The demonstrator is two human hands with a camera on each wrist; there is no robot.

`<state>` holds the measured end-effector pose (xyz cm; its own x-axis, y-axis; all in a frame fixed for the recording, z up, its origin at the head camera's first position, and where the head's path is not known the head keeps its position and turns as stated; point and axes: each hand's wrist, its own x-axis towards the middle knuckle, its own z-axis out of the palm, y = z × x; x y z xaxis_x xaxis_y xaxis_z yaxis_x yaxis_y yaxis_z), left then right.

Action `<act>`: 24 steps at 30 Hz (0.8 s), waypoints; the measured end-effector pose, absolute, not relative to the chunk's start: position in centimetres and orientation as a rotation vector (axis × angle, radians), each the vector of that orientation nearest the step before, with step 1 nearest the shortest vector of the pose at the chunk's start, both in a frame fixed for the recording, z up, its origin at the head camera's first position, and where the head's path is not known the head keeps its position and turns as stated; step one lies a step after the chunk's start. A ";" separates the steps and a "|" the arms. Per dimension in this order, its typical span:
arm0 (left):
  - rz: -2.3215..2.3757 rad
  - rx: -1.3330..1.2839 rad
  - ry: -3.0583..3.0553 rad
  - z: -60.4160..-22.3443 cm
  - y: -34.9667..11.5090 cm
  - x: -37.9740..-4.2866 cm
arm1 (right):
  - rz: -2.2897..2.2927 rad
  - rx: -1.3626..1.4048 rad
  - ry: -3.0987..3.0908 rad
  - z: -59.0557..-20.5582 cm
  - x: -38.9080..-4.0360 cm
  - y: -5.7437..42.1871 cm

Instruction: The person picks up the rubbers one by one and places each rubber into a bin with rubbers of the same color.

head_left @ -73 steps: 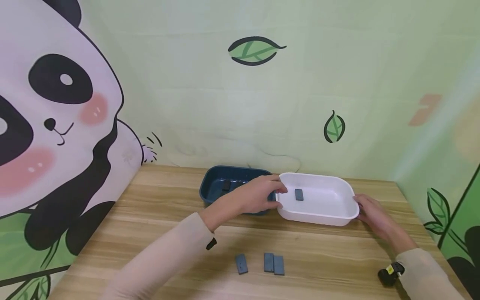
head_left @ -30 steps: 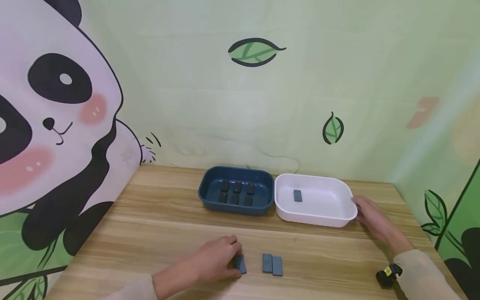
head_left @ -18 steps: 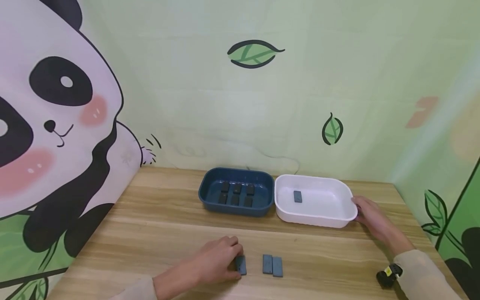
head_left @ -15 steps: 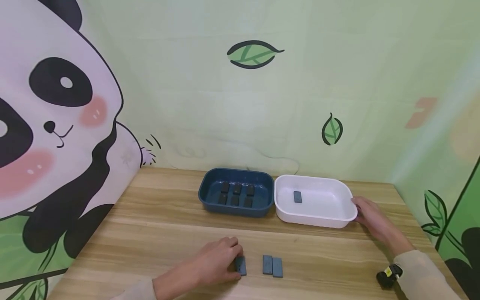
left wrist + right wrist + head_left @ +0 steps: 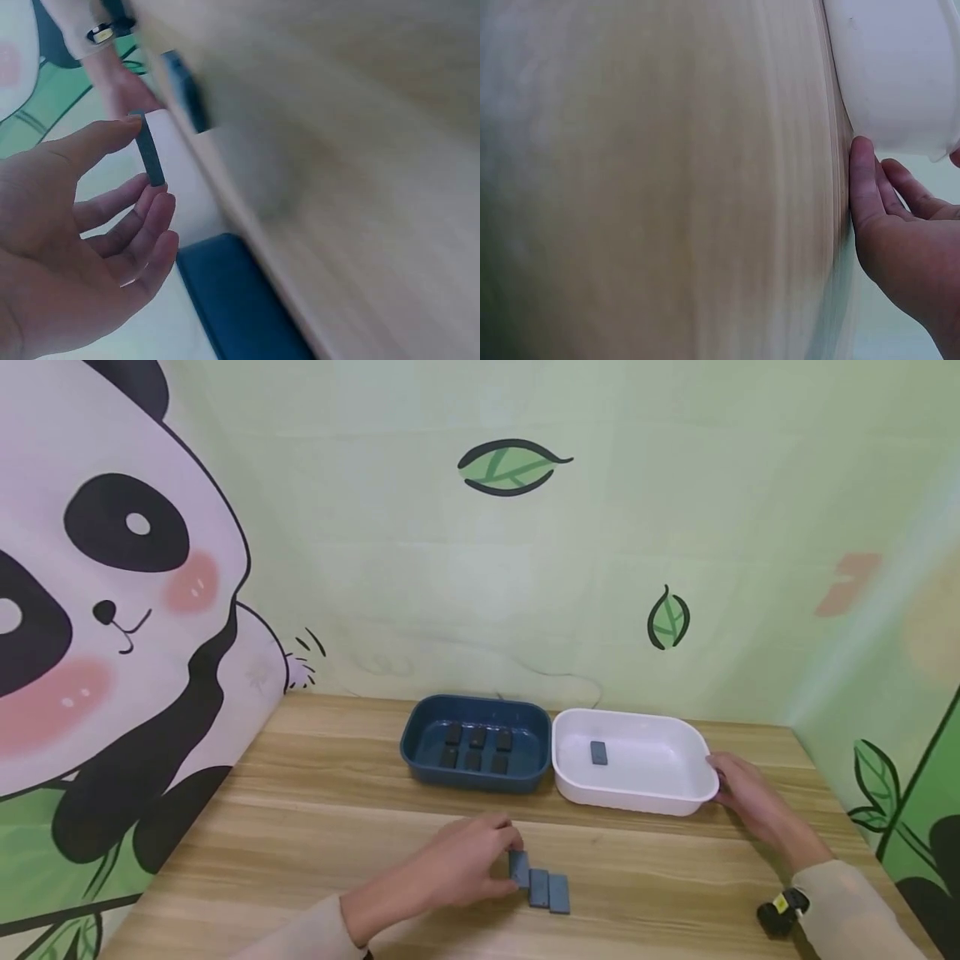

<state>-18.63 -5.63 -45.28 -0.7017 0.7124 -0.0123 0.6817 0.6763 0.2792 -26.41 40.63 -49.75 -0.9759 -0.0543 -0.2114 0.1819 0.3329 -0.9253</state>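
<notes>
My left hand (image 5: 465, 860) pinches a small blue-grey rectangular tile (image 5: 519, 869) between thumb and fingers. In the left wrist view the tile (image 5: 148, 151) stands edge-on between thumb and fingertips. Just right of it, two similar tiles lie side by side on the table, the nearer tile (image 5: 538, 888) and the farther tile (image 5: 558, 894). At the back right, my right hand (image 5: 753, 795) holds the right end of a white plastic tray (image 5: 637, 795), which contains one blue-grey tile (image 5: 598, 753). The right wrist view shows fingers (image 5: 864, 176) against the tray's end, low beside the table.
A dark blue tray (image 5: 476, 779) stands directly left of the white one, with several black tiles laid in two rows. Behind the wooden table (image 5: 322, 810) hangs a green cloth (image 5: 375, 527) printed with a panda and leaves.
My left hand has left the white tray's left end, come down to the lone tile, pinched it and carried it right toward the other two. The right hand has stayed at the tray.
</notes>
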 end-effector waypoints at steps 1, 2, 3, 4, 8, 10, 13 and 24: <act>0.392 1.170 2.773 -45.0 -5.1 -18.9 | -1.696 0.117 2.390 -49.7 -26.4 40.6; 0.405 1.188 2.784 -44.7 -4.5 -19.2 | -1.693 0.121 2.389 -49.7 -26.4 40.6; 0.426 1.199 2.792 -44.5 -4.0 -19.6 | -1.688 0.123 2.390 -49.7 -26.4 40.6; 0.450 1.213 2.799 -44.3 -3.4 -20.0 | -1.688 0.125 2.389 -49.7 -26.4 40.5; 0.563 1.251 2.819 -43.6 -0.8 -21.8 | -1.701 0.127 2.393 -49.8 -26.4 40.6; 0.619 1.248 2.808 -43.3 0.6 -22.6 | -1.709 0.126 2.392 -50.0 -26.5 40.7; 0.644 1.218 2.817 -42.7 2.4 -23.8 | -1.710 0.127 2.393 -50.1 -26.5 40.7; 0.531 1.159 2.875 -43.4 6.7 -29.6 | -1.687 0.133 2.397 -50.1 -26.6 40.8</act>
<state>-29.64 6.69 -43.36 -0.7283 0.6732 0.1278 0.6745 0.6713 0.3072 -26.59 40.85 -50.06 -0.9745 -0.0454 -0.2199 0.1917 0.3415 -0.9201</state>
